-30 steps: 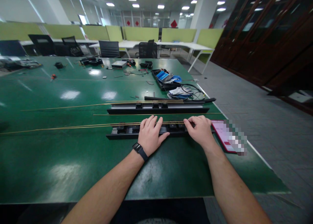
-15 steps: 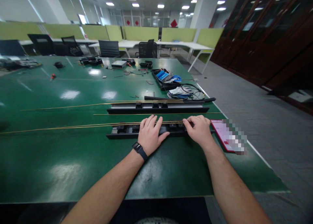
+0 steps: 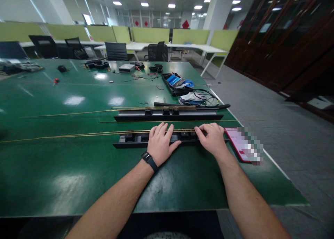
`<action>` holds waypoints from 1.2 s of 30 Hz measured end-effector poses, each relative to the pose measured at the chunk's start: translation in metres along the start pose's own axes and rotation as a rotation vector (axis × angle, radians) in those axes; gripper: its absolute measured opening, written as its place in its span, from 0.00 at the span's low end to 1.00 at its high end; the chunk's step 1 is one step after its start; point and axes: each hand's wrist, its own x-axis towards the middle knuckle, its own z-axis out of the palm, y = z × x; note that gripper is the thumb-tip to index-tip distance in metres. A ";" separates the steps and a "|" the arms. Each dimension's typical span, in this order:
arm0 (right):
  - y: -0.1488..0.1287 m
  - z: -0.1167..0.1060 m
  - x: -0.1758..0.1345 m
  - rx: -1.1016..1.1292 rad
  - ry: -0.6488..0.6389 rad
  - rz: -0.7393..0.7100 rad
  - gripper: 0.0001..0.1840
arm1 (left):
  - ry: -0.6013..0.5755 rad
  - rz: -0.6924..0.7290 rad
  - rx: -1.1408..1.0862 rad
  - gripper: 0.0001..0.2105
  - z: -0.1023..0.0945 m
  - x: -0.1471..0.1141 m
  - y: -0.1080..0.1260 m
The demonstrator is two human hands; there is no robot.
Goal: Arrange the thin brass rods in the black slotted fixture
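A: Where do the thin golden rods lie from the hands?

B: Along the near rail, side to side in front of the person. They run under the fingers of the left hand, which cross them nearly square, and reach to the fingertips of the right hand.

A: So which hand is nearer?

B: Both are at them: the left by the rail's middle, the right by its right end. The long free lengths trail leftward over the table.

A: And the fingers?

B: The left ones are outstretched and slightly spread, thumb apart. The right ones curl in toward the thumb; whether they pinch a rod, I cannot tell.

A: What are the surfaces like?

B: The rods look smooth, slender and metallic. The rail has a straight black lip, with dark, boxy blocks inside. A far rail lies roughly parallel beyond, its inner face silvery grey. The tabletop is glossy green, and a flat, red-edged phone lies just right of the right hand.
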 end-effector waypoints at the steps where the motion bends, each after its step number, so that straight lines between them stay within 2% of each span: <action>1: 0.000 0.001 0.000 -0.001 -0.002 0.000 0.19 | 0.001 -0.001 0.000 0.29 0.000 0.000 0.000; 36: 0.004 0.002 0.001 -0.036 0.018 0.006 0.19 | 0.003 0.007 0.014 0.29 0.000 0.000 -0.001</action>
